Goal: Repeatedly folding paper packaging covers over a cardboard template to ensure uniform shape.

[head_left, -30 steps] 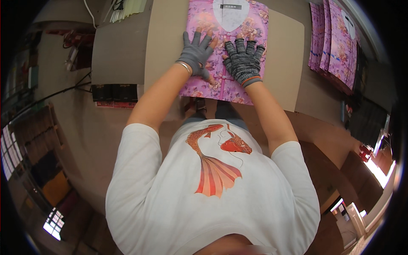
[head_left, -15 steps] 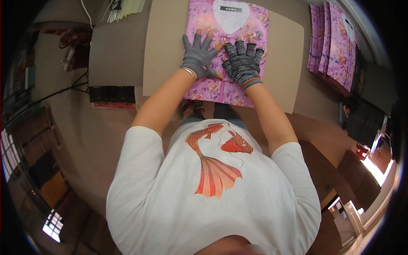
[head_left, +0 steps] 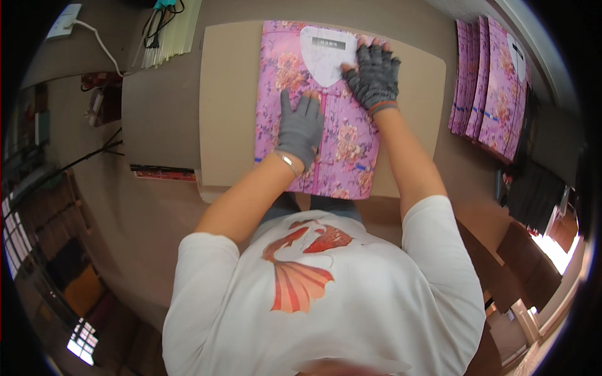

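Note:
A folded purple floral garment [head_left: 348,141] lies in front of me, its white neck insert [head_left: 326,62] with a dark label at the far end. My left hand [head_left: 300,128], in a plain grey fingerless glove, rests flat on the middle of the garment, fingers stretched toward the neck. In a mottled dark grey fingerless glove, my right hand [head_left: 375,75] lies spread over the far right edge, thumb beside the neck insert. Beneath the garment is a beige board [head_left: 229,106]; the garment's near end reaches past the board's front edge.
Folded garments of the same print [head_left: 498,94] stand stacked at the far right. A bundle of pale strips [head_left: 179,34] and a black cord lie at the far left, near a white power strip [head_left: 64,20]. A grey board [head_left: 157,116] adjoins the beige one.
The garment has come nearer to me and a little left. My right hand has slid up to its far right edge, while my left now lies lower, over the middle.

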Tool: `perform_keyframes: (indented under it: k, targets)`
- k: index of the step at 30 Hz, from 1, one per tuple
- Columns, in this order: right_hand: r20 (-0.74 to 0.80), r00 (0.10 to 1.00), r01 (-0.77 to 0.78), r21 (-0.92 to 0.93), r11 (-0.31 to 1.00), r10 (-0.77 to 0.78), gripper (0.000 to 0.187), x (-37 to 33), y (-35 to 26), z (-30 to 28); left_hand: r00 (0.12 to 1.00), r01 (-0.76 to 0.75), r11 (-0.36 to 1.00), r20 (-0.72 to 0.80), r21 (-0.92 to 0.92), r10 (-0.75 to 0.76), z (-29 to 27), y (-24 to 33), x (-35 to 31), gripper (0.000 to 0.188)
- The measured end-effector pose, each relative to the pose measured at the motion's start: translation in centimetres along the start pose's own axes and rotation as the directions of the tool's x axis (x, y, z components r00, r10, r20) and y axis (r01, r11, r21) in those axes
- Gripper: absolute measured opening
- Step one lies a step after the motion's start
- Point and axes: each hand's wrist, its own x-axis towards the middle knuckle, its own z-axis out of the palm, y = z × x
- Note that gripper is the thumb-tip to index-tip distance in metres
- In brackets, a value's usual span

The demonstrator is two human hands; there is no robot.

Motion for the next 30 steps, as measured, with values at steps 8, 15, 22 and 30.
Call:
perform_keyframes:
  k: [8,15,22,30]
  targets:
    - [-0.233,0.972,-0.031,-0.031,0.999,0.023,0.065,10.1,6.4,1.5,0.999,-0.009,1.000,-0.049,-0.020,0.008,2.3,1.1,0.8,0.098]
    - [0.247,0.867,0.375,0.251,0.893,-0.433,0.075,-17.3,0.8,-5.7,0.996,0.001,0.994,-0.084,0.105,0.008,1.9,0.4,1.0,0.103]
    - [0.421,0.823,0.197,0.418,0.887,-0.381,0.056,-23.5,-1.9,-10.5,0.998,-0.056,0.998,-0.037,0.009,0.056,1.0,-0.6,0.8,0.116]
    - [-0.033,0.988,0.154,0.238,0.959,-0.150,0.053,-11.7,-5.2,-2.5,0.986,-0.146,0.989,-0.084,-0.030,0.143,1.4,-2.0,1.0,0.119]
